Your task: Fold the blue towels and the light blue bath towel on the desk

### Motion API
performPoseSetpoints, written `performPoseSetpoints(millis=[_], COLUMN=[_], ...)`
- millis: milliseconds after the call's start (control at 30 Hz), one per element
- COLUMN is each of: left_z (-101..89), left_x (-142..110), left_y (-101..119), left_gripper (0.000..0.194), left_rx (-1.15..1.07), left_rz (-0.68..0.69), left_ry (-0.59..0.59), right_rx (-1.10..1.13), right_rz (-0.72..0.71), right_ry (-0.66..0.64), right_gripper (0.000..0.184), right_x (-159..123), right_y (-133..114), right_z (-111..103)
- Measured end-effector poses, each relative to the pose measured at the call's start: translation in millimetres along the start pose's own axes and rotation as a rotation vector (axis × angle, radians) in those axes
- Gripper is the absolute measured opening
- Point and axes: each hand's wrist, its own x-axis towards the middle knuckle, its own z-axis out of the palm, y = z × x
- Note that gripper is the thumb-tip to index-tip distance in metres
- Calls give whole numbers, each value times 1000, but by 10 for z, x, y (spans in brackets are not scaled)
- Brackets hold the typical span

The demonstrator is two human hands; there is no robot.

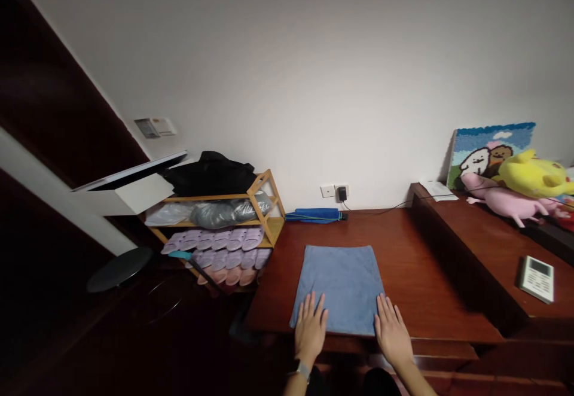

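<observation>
A blue cloth [341, 282] lies spread flat on the reddish-brown wooden desk [430, 300], close to its front edge. My left hand [310, 327] rests palm down on the cloth's near left corner, fingers stretched out. On the near right corner lies my right hand [393, 329], also flat, with its fingers extended at the cloth's right edge. Neither hand grips anything. A watch or bracelet [303, 371] is on my left wrist.
Behind the cloth, a folded blue umbrella [314, 215] lies against the wall by a plugged-in charger [342, 194]. A wooden rack [269, 204] with lilac slippers [224, 239] stands left. On the raised right section are plush toys [533, 174] and a white remote-like device [537, 279].
</observation>
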Motion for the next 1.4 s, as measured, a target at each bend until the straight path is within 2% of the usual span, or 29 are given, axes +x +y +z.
performPoseSetpoints(millis=[100,200,433,633,700,800,933,1000,1033,1100,1300,1400], left_z=[-56,-41,59,-59,-140,-234,-161,-70,-35,-14,-167,-149], left_x=[-98,-165,-204,-256,-205,-4,299,364,368,327,88,19], left_y=[-388,-555,-511,-532,-416,0,645,758,736,550,-461,-768], left_gripper=[52,54,52,54,55,56,56,54,53,53,53,56], left_rx=[36,39,53,69,60,-10,-144,-174,-175,-156,-20,15], left_rz=[-56,-85,-106,-96,-109,-22,242,272,258,195,-18,-48], left_ry=[12,32,132,124,160,158,-1,-56,-71,-82,-66,-44], right_rx=[0,-17,-48,-50,-36,-31,-46,-55,-55,-51,-77,-99], right_rz=[0,-9,43,77,68,63,60,67,69,61,68,73], right_ry=[5,-3,-83,-148,-138,-118,-118,-112,-107,-99,-110,-119], right_gripper=[63,64,64,68,68,67,69,71,72,72,71,70], right_x=[-13,-27,188,348,333,307,286,276,272,268,284,284], right_y=[11,31,-90,-225,-214,-191,-170,-154,-146,-132,-137,-144], right_z=[12,38,-60,-107,-77,-47,-4,42,66,102,85,83])
